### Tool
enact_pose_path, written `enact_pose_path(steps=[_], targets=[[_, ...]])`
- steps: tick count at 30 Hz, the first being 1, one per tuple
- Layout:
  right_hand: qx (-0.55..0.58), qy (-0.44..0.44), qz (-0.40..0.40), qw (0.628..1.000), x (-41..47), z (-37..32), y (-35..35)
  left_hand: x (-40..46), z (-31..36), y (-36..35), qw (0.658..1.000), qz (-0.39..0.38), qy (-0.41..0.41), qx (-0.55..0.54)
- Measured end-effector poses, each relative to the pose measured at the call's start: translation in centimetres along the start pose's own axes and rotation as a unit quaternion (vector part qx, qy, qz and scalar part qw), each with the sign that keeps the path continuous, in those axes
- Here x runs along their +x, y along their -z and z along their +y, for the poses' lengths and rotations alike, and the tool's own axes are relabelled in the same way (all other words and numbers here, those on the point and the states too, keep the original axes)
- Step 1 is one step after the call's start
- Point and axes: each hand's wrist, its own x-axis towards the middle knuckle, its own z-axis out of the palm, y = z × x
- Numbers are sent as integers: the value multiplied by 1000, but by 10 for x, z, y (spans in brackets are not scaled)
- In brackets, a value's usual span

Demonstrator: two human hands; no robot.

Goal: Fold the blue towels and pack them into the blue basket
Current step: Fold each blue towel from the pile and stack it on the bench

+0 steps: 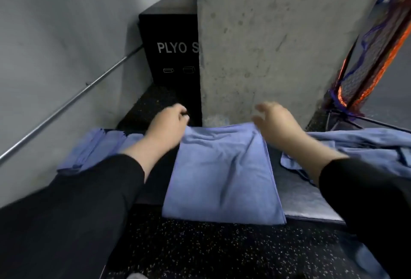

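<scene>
One flat blue cloth towel mid-fold: left hand pinches its far corner, right hand loose-fingered; unfolded blue towel pile remains, basket unseen.

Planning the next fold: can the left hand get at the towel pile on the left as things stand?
Probably yes. The left hand sits at the far corner of the middle towel, and the towel pile lies just beside that forearm with nothing between them.

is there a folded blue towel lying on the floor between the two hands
Yes, a folded blue towel lies flat on the black speckled floor, with the left hand and right hand at its far corners.
</scene>
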Motion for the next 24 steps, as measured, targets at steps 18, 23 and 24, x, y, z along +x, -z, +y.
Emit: enact_pose_path(steps=[18, 23, 24], targets=[[-96, 54, -148, 983, -71, 51, -119, -75, -43, -97, 945, -237, -103, 200], [-176, 68, -63, 980, -64, 54, -101, -73, -41, -100, 950, -212, -108, 205], [-207, 68, -73, 973, -65, 54, -100, -74, -43, -100, 949, -208, -121, 203]])
